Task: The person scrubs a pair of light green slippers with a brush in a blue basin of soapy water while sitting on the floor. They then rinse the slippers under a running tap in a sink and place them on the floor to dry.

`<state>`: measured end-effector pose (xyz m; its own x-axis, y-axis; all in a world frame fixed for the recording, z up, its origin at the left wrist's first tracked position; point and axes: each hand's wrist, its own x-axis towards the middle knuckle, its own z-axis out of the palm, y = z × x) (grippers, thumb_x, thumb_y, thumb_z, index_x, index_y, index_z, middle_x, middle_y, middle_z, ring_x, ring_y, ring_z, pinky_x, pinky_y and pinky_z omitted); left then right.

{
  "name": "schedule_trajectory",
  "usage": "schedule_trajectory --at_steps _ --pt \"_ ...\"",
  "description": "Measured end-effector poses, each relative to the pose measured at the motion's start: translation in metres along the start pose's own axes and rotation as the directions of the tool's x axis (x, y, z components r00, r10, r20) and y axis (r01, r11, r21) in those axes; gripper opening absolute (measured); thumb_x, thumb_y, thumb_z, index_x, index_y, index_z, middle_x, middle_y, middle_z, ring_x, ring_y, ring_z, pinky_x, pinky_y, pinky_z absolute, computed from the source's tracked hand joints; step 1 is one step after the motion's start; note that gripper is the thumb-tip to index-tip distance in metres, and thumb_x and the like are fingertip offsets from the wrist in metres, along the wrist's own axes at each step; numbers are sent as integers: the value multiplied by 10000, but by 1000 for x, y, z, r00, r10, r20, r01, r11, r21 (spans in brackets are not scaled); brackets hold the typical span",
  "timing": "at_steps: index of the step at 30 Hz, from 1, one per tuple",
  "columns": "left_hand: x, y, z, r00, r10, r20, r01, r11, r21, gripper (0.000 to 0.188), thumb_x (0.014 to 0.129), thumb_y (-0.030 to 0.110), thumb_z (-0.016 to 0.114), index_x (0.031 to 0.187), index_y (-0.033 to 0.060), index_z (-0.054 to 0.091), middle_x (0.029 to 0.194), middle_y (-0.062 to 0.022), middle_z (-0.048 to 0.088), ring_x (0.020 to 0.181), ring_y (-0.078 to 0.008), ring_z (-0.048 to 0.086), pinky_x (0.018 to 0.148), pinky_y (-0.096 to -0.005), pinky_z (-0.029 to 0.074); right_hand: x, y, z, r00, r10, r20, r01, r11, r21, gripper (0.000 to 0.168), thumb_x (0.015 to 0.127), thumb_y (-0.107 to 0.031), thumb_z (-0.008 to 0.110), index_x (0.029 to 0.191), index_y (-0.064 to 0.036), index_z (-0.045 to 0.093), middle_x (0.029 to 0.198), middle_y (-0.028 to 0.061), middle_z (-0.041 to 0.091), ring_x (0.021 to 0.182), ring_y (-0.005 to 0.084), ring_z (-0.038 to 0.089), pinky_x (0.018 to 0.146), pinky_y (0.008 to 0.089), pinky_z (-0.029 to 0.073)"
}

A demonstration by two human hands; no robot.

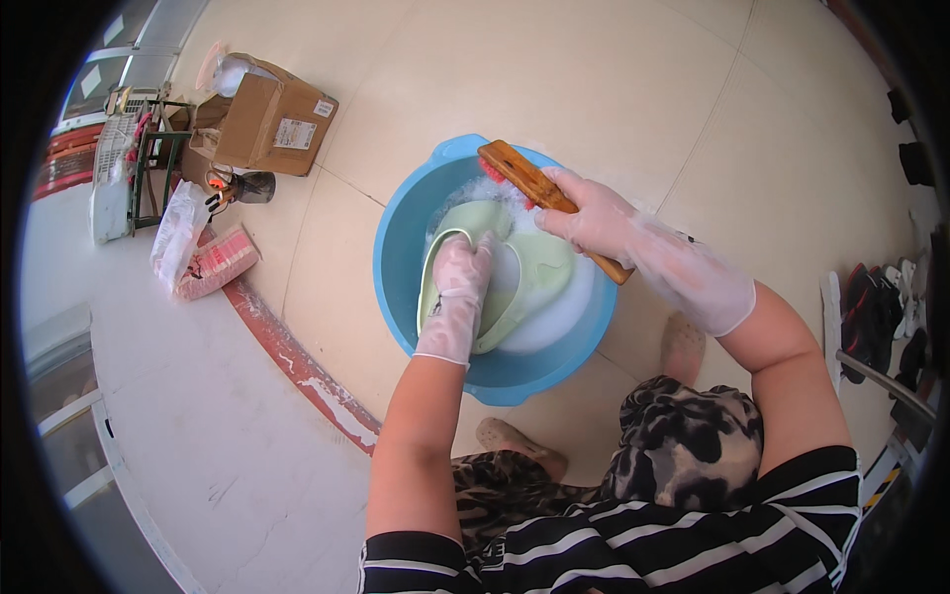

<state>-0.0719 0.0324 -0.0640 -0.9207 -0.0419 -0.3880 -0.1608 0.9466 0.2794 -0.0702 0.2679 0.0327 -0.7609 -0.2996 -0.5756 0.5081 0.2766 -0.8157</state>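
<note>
A round blue plastic basin (pixel 384 275) stands on the tiled floor, holding white suds and water. In it lies a pale green moulded plastic item (pixel 545 275) with curved rims and a wide opening, partly under suds; its exact kind is unclear. My left hand (pixel 460 275), in a translucent glove, grips its left part, fingers partly hidden inside. My right hand (pixel 597 219), gloved likewise, is closed around a wooden-handled scrub brush (pixel 527 178) with red bristles. The brush is tilted above the basin's upper right, bristles facing down towards the suds.
Left of the basin are an open cardboard box (pixel 260 122), a dark-tinted container (pixel 256 187), a pink-and-white bag (pixel 219 263) and a raised ledge with a chipped red edge (pixel 297 364). Shoes (pixel 872 315) stand at the far right near a metal bar (pixel 887 384).
</note>
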Motion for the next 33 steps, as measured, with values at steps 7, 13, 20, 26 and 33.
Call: schedule_trajectory --at_steps 7,13,20,26,33 --pt "-4 11 -30 989 147 6 -146 974 173 325 790 324 593 874 13 632 909 -186 620 896 -356 583 793 -422 457 0 1 5 999 47 -3 -47 999 26 585 801 -243 605 1318 -80 386 833 41 524 597 108 462 559 277 424" --pt "-10 -11 -5 856 517 -1 -463 767 444 108 732 172 602 723 64 604 771 -126 594 722 -321 589 622 -429 472 5 0 14 998 35 -43 -31 994 104 636 770 -251 615 1323 -47 374 779 61 548 587 132 498 555 298 428" --pt "-18 -3 10 819 572 46 -544 748 381 354 665 105 618 1014 45 606 1060 -128 572 989 -314 542 813 -408 454 8 7 8 998 62 -14 -60 995 81 674 770 -249 621 1349 -36 348 777 54 538 591 128 487 553 286 420" --pt "-16 18 21 935 353 29 -350 907 237 381 682 135 625 1046 27 597 1061 -166 589 1000 -329 550 846 -415 440 17 12 2 997 75 -11 -74 993 95 479 809 -220 595 1244 -83 449 748 7 491 565 84 442 525 252 408" --pt "4 1 60 953 295 -66 -273 935 228 337 768 157 540 1077 32 591 1102 -192 581 1028 -349 546 884 -415 427 18 4 -3 996 93 7 -93 983 157 512 804 -231 600 1260 -64 438 737 11 490 556 84 446 522 245 402"
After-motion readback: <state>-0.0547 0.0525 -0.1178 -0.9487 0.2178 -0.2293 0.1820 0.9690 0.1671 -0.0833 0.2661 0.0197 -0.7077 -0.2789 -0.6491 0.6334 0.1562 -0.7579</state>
